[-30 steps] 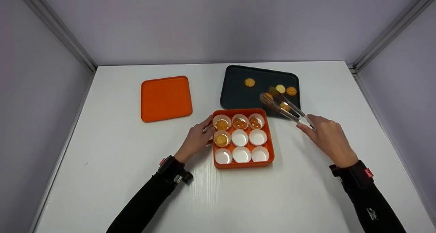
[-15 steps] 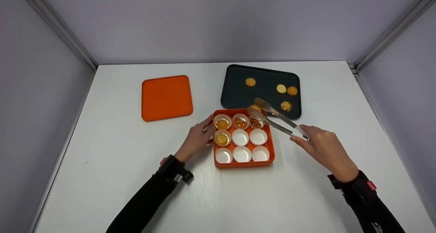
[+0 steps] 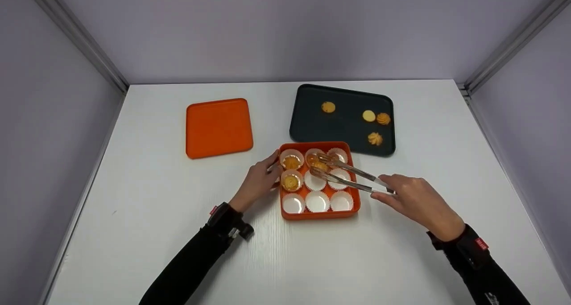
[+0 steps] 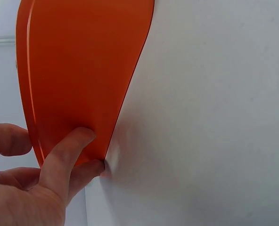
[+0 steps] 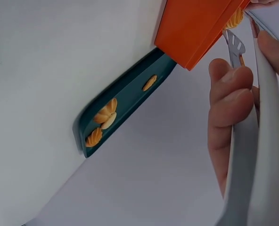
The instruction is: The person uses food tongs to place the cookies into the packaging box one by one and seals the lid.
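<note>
My left hand point(image 3: 258, 183) holds an orange box point(image 3: 321, 216) by its far left corner. In the left wrist view, a digit presses the box's side wall and other fingers lie at the rim and the lower edge. My right hand point(image 3: 418, 203) grips metal tongs point(image 3: 359, 173) with pale handles. A ridged golden cookie point(image 3: 319, 166) sits between the tong tips, over the box's top-middle and centre paper cups. That cookie also shows beside the box in the right wrist view. Cookies lie in the top-left cup point(image 3: 292, 162) and the cup below it; brown pieces show in the other top-row cups.
Behind the box stands a dark tray point(image 3: 348, 126) with a flat cookie point(image 3: 328, 107), a pale round cookie point(image 3: 369, 116) and two swirled cookies. An orange lid-like tray point(image 3: 218, 129) lies at the left on the white table point(image 3: 232, 269). Grey walls enclose the table.
My right hand has carried a cookie in the tongs from the dark tray leftward and toward me, over the box. The left hand has stayed at the box's corner.
</note>
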Available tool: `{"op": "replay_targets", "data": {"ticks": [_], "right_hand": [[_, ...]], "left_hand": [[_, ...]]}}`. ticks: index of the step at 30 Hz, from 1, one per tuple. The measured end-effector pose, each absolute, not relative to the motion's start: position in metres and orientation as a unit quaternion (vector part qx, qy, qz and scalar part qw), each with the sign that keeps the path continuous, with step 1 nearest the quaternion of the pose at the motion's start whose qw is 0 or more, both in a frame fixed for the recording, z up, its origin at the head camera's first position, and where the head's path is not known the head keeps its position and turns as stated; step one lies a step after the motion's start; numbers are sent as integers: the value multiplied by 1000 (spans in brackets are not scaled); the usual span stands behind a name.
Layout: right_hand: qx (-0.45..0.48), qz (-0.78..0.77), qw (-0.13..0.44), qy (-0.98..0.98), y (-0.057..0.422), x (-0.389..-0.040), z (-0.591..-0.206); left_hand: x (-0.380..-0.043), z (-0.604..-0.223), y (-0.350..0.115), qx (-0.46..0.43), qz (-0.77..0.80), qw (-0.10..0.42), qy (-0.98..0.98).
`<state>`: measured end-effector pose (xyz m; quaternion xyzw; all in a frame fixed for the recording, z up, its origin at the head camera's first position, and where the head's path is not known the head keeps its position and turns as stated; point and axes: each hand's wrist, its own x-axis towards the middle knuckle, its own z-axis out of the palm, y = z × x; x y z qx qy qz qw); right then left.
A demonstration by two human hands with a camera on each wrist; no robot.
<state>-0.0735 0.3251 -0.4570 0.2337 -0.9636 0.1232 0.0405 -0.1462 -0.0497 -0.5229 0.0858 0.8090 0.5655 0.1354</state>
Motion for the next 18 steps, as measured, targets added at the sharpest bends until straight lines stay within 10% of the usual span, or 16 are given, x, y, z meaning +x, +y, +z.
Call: {"op": "replay_targets", "data": {"ticks": [18], "right_hand": [[264,76,3,-962,313,-76,-450]], "left_hand": [[-147,-523,-49,82,569,133,807]]}}
